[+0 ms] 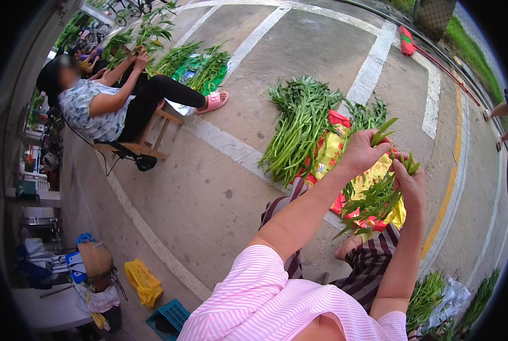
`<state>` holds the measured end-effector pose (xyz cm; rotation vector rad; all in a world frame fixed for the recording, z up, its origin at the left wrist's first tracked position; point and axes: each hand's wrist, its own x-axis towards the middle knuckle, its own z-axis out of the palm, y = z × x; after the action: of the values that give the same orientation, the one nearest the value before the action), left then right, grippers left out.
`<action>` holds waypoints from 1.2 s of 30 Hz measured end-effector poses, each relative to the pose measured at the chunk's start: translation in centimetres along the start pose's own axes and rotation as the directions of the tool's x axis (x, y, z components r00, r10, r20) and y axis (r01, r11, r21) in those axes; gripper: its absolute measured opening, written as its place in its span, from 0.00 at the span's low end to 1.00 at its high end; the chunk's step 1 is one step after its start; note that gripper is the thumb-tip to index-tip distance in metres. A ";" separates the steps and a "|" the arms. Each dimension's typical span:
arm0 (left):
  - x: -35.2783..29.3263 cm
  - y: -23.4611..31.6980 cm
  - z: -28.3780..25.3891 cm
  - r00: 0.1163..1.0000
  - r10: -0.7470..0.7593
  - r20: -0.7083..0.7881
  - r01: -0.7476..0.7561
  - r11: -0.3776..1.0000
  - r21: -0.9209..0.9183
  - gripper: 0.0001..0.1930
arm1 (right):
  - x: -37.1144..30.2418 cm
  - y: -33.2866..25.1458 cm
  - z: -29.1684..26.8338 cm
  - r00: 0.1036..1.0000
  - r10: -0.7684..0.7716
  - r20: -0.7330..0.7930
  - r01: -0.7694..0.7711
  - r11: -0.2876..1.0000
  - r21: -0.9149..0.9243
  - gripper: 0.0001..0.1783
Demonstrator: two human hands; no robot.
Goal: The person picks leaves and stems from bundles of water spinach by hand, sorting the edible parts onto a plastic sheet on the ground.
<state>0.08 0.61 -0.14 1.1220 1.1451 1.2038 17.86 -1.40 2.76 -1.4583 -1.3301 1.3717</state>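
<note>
My left hand [361, 151] is closed around the cut ends of green leafy stalks that stick up past my fingers. My right hand [409, 183] grips a bunch of the same green leafy stalks [373, 203], whose leaves hang down over my striped trousers. Both hands are raised close together above a yellow and red sheet [329, 154] on the pavement. A large heap of long green stalks [297, 127] lies on that sheet, just left of my hands.
Another person [103, 99] sits on a low wooden stool [146, 139] at the upper left, handling greens beside another pile [200, 65]. More greens [427, 295] lie at the lower right. A blue crate [168, 318], yellow bag [143, 281] and basket [95, 258] stand at the lower left.
</note>
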 end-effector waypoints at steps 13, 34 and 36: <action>0.2 1.5 0.1 0.985 -0.174 0.023 0.175 0.966 -0.192 0.09 | 0.2 -0.7 -1.8 0.998 0.059 0.000 -0.058 0.984 0.171 0.15; -0.6 1.4 0.7 0.984 0.002 0.179 -0.070 0.924 0.375 0.08 | 0.0 0.0 -2.3 0.992 0.119 0.047 -0.121 0.992 0.036 0.10; -0.4 0.9 1.1 0.971 0.142 0.193 -0.215 0.872 0.440 0.08 | 0.1 0.2 -2.6 0.995 0.076 0.068 -0.076 0.997 -0.001 0.11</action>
<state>1.07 0.22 0.92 1.6848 1.2602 0.9820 20.47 -1.01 2.97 -1.4861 -1.3281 1.4828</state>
